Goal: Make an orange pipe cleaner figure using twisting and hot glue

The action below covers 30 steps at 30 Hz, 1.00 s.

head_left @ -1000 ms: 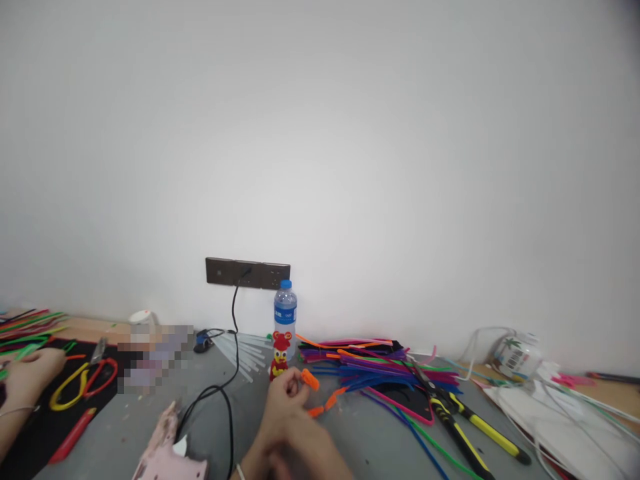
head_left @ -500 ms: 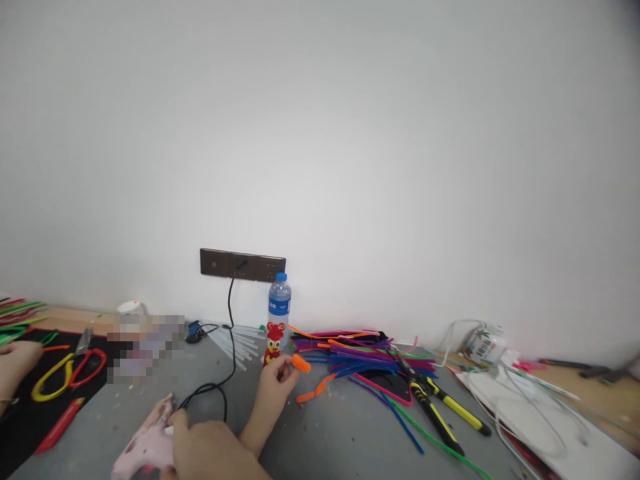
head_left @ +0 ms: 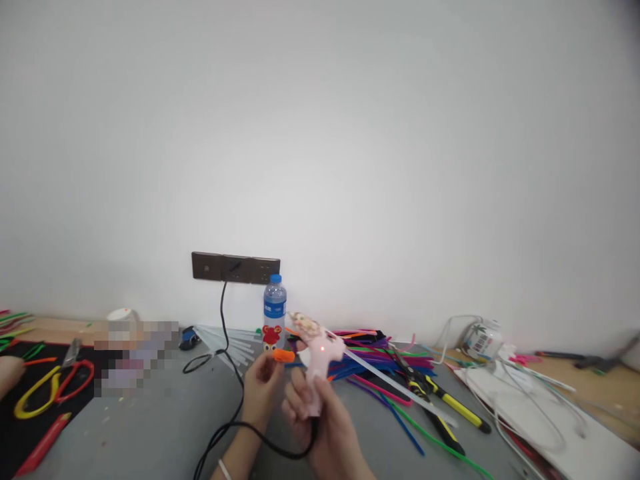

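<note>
My left hand [head_left: 261, 387] pinches a short orange piece of folded pipe cleaner [head_left: 284, 357] between thumb and fingertips. Wrapped round the handle of a pink hot glue gun [head_left: 325, 357] is my right hand [head_left: 327, 417]. The gun's nozzle points up and left, and a clear glue stick [head_left: 400, 387] juts from its back end. Its black cord [head_left: 280, 450] loops in front of my left wrist. Behind the orange piece stands a small red and yellow figure with round eyes [head_left: 271, 335], partly hidden, in front of a water bottle [head_left: 275, 303].
Coloured pipe cleaners [head_left: 380, 357] are heaped to the right, beside yellow-black pliers [head_left: 435, 407]. More glue sticks [head_left: 227, 343] lie near the wall socket [head_left: 235, 268]. At left are scissors [head_left: 60, 390], a red-handled tool [head_left: 47, 443] and another person's hand [head_left: 10, 373].
My right hand has lifted the glue gun from the left of the table and swung it right, beside my left hand. The left hand has shifted slightly left with the orange piece.
</note>
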Tool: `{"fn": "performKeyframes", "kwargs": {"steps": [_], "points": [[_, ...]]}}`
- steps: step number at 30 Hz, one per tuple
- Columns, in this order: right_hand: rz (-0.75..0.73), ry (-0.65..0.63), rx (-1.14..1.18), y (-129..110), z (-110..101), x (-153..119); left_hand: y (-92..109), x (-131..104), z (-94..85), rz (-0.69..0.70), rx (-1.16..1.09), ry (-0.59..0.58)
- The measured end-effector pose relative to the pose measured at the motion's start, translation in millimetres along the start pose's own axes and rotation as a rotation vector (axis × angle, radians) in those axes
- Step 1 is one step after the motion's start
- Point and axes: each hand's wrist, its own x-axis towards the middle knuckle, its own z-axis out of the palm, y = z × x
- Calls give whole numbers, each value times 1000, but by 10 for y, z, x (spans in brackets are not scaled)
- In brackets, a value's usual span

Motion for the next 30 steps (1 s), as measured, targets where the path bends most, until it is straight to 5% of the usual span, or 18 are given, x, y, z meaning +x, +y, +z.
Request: {"fn": "performKeyframes", "kwargs": {"steps": [5,13,21,30], "points": [[-19,-4,7,-61,-411,33,-2,68,-14,-33,-95,132],[12,7,-263,166,-1019,161,-24,89,-10,-62,-106,141],[92,63,-282,202,-1112,143,25,112,-50,-39,-34,211],[109,80,-268,163,-1045,99,6,76,-27,-19,51,110]]}}
